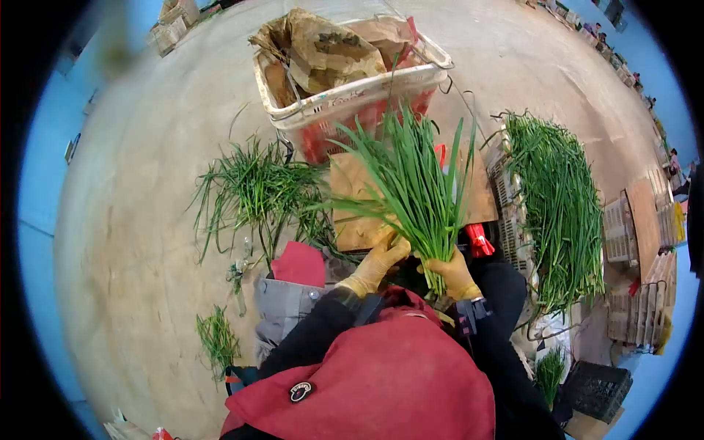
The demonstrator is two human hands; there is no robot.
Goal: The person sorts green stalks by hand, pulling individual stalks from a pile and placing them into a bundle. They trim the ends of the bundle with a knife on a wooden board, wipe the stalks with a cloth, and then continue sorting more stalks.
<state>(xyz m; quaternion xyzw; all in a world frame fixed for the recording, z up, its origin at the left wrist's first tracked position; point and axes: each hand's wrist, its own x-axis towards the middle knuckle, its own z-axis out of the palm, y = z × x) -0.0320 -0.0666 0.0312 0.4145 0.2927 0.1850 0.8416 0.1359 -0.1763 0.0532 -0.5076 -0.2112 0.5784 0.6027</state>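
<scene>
On a concrete floor (132,242), a chive heap (561,205) covers crates (620,227) right of a paper-stuffed basket (352,92). The gloved left hand (378,264) and right hand (455,275), close together, clamp the stems of a chive bunch (414,191) fanned just before the basket.

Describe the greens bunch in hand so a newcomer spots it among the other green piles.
Find the white basket stuffed with brown paper. Just in front of it, the bunch of greens fans upward from the left hand and right hand, both yellow-gloved. Unlike the heap on crates and the loose scatter on the floor, it is held, not lying.
</scene>
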